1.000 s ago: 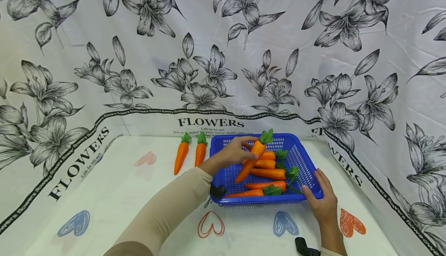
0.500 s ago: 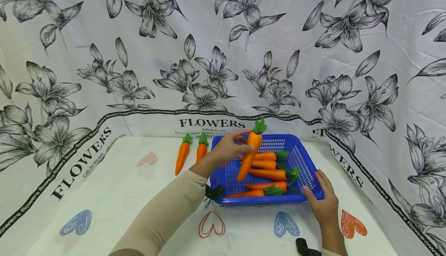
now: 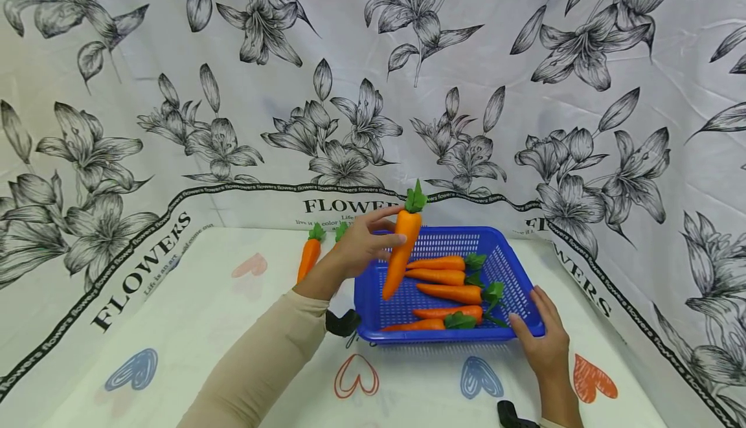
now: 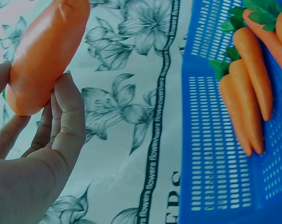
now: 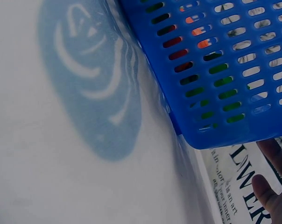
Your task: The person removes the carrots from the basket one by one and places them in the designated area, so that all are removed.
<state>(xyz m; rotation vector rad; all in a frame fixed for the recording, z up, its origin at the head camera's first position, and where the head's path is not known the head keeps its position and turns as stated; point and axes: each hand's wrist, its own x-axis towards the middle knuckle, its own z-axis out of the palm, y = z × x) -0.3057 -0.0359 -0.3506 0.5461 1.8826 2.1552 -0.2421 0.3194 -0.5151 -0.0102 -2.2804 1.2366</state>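
Note:
My left hand (image 3: 358, 247) pinches a carrot (image 3: 403, 240) between thumb and fingers, leafy end up and tip slanting down. The carrot is above the left side of the blue basket (image 3: 443, 335). In the left wrist view the same carrot (image 4: 47, 56) shows at the fingertips, its leaves mostly hidden. Several more carrots (image 3: 450, 294) lie in the basket, leaves toward the right. At the basket's front right corner rests my right hand (image 3: 544, 337), fingers stretched along the outside. The right wrist view catches only part of that hand (image 5: 274, 189) beside the basket's corner.
Left of the basket, a carrot (image 3: 309, 256) lies on the white tablecloth (image 3: 233, 324); another beside it is mostly hidden by my left hand, its leaves (image 3: 340, 230) showing. A flower-printed curtain (image 3: 373, 91) hangs behind. Black wrist devices (image 3: 342, 322) sit at both wrists.
My left hand has drawn the carrot leftward and up from over the basket's middle, and the carrot stands more upright. My right hand has stayed at the basket's corner.

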